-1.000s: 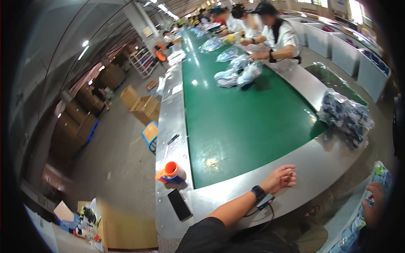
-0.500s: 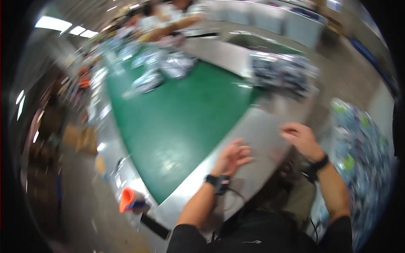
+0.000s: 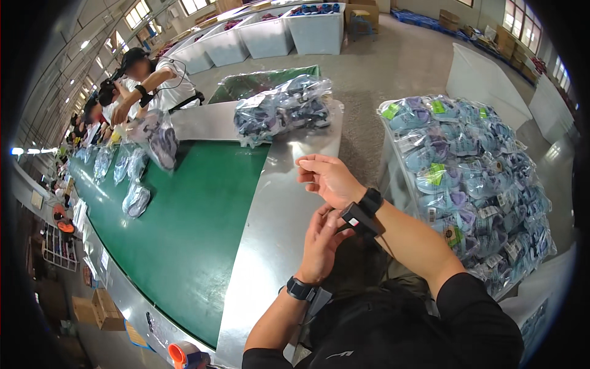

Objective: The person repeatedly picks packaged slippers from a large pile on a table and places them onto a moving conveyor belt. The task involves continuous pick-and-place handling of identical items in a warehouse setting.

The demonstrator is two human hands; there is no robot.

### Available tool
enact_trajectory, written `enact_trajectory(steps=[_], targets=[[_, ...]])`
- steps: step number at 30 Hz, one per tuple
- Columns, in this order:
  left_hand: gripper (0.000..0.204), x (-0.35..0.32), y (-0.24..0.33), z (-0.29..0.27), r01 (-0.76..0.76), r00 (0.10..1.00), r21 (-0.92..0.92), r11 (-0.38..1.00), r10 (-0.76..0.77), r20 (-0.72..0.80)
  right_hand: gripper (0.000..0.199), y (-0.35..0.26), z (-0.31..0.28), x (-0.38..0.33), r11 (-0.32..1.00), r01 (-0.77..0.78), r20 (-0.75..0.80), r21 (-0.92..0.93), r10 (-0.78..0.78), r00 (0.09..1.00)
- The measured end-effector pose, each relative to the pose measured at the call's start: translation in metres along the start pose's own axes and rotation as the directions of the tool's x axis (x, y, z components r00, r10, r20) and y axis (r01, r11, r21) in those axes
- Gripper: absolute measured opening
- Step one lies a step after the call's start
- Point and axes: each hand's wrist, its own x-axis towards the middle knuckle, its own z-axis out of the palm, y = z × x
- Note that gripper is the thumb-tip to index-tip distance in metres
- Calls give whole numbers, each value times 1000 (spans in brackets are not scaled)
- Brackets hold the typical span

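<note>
My right hand (image 3: pixel 332 180) hovers over the bare metal edge of the table, its fingers loosely curled and apart with nothing in them. Just below it, my left hand (image 3: pixel 319 246) has bent, spread fingers close to the small black device (image 3: pixel 359 218) strapped at my right wrist. Whether the fingertips touch that device I cannot tell. Beyond my hands, shoes in clear bags (image 3: pixel 283 114) are piled on the metal corner. Several more bagged shoes (image 3: pixel 136 200) lie on the green conveyor belt (image 3: pixel 184 246).
To my right stands a bin heaped with bagged light-blue shoes (image 3: pixel 461 166). Across the belt, a co-worker's arm (image 3: pixel 138 95) reaches over a bagged shoe (image 3: pixel 158 142). White tubs (image 3: pixel 316 34) line the back. An orange cup-like object (image 3: pixel 178 353) sits at the lower left edge.
My view has swung to the right, bringing the bin of bagged shoes further in. My hands have come together, the left now near my right wrist.
</note>
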Motion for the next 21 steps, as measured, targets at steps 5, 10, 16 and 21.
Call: enact_trajectory(steps=[5, 10, 16, 21], targets=[[46, 13, -23, 4, -10, 999, -322, 947, 0, -33, 16, 4, -10, 2, 981, 52, -68, 188, -40, 997], [52, 23, -52, 2, 49, 998, -408, 912, -64, -24, 3, 31, -15, 14, 945, 58, -5, 321, -60, 998], [63, 29, -42, 35, 61, 995, -444, 894, -21, 95, 9, 27, -6, -4, 904, -35, -81, 425, 77, 994], [61, 27, -53, 32, 96, 994, -453, 886, -62, 89, 13, 35, -13, -3, 885, -26, -131, 465, 98, 986]])
